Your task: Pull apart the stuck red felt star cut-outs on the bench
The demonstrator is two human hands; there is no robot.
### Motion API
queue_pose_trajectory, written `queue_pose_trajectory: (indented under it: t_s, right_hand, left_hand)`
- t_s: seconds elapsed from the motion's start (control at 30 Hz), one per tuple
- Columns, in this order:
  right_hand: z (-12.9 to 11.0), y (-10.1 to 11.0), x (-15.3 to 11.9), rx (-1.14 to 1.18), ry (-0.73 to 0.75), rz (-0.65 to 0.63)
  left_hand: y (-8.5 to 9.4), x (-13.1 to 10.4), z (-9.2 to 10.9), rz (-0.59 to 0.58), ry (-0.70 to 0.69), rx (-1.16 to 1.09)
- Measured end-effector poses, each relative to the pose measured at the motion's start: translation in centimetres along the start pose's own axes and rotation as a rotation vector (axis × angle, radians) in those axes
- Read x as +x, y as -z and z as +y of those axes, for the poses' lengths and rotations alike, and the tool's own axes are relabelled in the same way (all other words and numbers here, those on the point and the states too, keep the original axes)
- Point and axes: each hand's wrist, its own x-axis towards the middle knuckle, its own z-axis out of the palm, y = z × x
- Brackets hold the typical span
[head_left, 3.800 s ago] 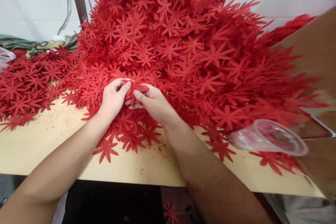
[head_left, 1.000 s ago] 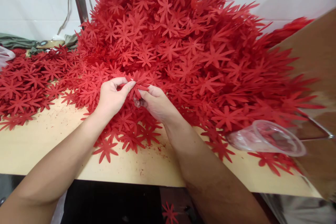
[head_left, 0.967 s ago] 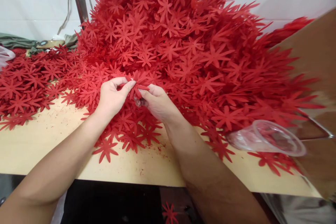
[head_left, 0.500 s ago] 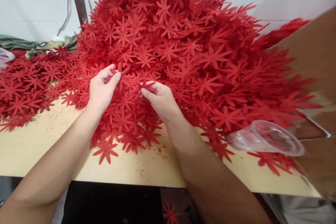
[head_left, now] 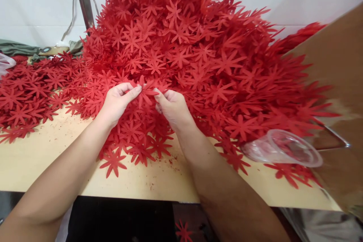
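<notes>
My left hand (head_left: pixel 121 100) pinches a red flower-shaped cutout (head_left: pixel 146 91) with long narrow petals, thumb on top. Close by on the right, my right hand (head_left: pixel 172 107) has thumb and fingers pressed together at the cutout's right-hand petals. Whether a second piece sits in the right fingers is hard to make out. Both hands are just in front of a tall heap of the same red cutouts (head_left: pixel 181 56), and more of them lie beneath the hands on the table.
A clear plastic cup (head_left: pixel 295 147) lies tipped at the right, beside a brown cardboard panel (head_left: pixel 340 94). More red cutouts (head_left: pixel 25 94) spread over the left of the pale table (head_left: pixel 56 159). A dark upright bar (head_left: pixel 83 2) stands behind. One cutout (head_left: pixel 183 230) lies below the table edge.
My left hand has moved right and slightly down with its cutout, closing the gap to my right hand. My right fingers now meet the petals.
</notes>
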Motion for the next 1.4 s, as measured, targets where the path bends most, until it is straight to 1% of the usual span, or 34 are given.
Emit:
queue_pose_trajectory:
  t_s: [0.1,0.17,0.23,0.33,0.43,0.53,0.6,0.67,0.73,0.77,0.87,0.93,0.97,1.0,1.07,1.13,1.2,1.27,1.33,1.4]
  right_hand:
    - [-0.2,-0.2,-0.1,0.044,0.002,-0.051]
    - [-0.2,-0.3,-0.2,0.041,0.006,-0.126]
    - [-0.2,-0.5,-0.4,0.035,0.022,-0.193]
    - [-0.2,-0.7,-0.6,0.023,0.018,-0.239]
    - [-0.5,-0.7,-0.8,0.042,-0.047,-0.26]
    - [-0.6,-0.5,-0.8,0.032,-0.063,-0.247]
    - [-0.6,-0.3,-0.7,-0.031,-0.034,-0.198]
    - [-0.5,0.0,-0.5,-0.082,0.001,-0.138]
    - [-0.4,0.1,-0.4,-0.081,0.013,-0.111]
    - [-0.4,0.1,-0.4,-0.056,0.009,-0.111]
    - [-0.3,-0.1,-0.2,0.054,-0.038,-0.13]
    - [-0.2,-0.2,-0.2,0.112,-0.066,-0.149]
    - [-0.1,-0.2,-0.2,0.126,-0.077,-0.157]
    - [0.0,-0.3,-0.2,0.131,-0.088,-0.161]
    - [0.1,-0.3,-0.2,0.114,-0.108,-0.164]
    - [0.2,-0.3,-0.4,0.091,-0.116,-0.168]
    - [0.2,-0.4,-0.5,0.087,-0.1,-0.178]
    - [0.1,-0.3,-0.4,0.124,-0.093,-0.161]
    - [0.0,-0.1,-0.1,0.192,-0.12,-0.092]
    - [-0.1,0.4,0.3,0.267,-0.156,0.016]
  left_hand:
    - [0.2,0.1,0.1,-0.027,0.034,0.007]
    - [0.1,0.0,0.1,-0.056,0.022,0.051]
    - [-0.3,-0.1,0.1,-0.058,-0.005,0.13]
    - [-0.6,-0.1,-0.1,0.034,-0.065,0.249]
    - [-0.5,0.1,-0.3,0.151,-0.102,0.263]
    - [0.1,0.6,-0.4,0.24,-0.077,0.19]
    - [0.8,1.0,-0.2,0.28,-0.049,0.097]
    - [1.5,1.4,0.1,0.286,-0.027,-0.003]
    - [1.9,1.4,0.5,0.249,-0.015,-0.05]
    - [2.0,1.4,0.6,0.212,-0.011,-0.039]
    - [1.3,0.8,0.8,0.02,-0.016,0.101]
    - [0.6,0.3,0.7,-0.105,-0.048,0.225]
    - [0.3,0.2,0.6,-0.136,-0.072,0.277]
    - [0.0,0.1,0.4,-0.14,-0.094,0.322]
    - [-0.2,0.0,0.1,-0.09,-0.127,0.397]
    - [-0.3,0.0,-0.1,-0.021,-0.131,0.429]
    - [-0.3,0.1,-0.2,0.032,-0.123,0.403]
    - [-0.1,0.2,0.0,0.084,-0.112,0.324]
    - [0.4,0.5,0.3,0.144,-0.105,0.235]
    - [1.0,0.9,0.6,0.197,-0.091,0.146]
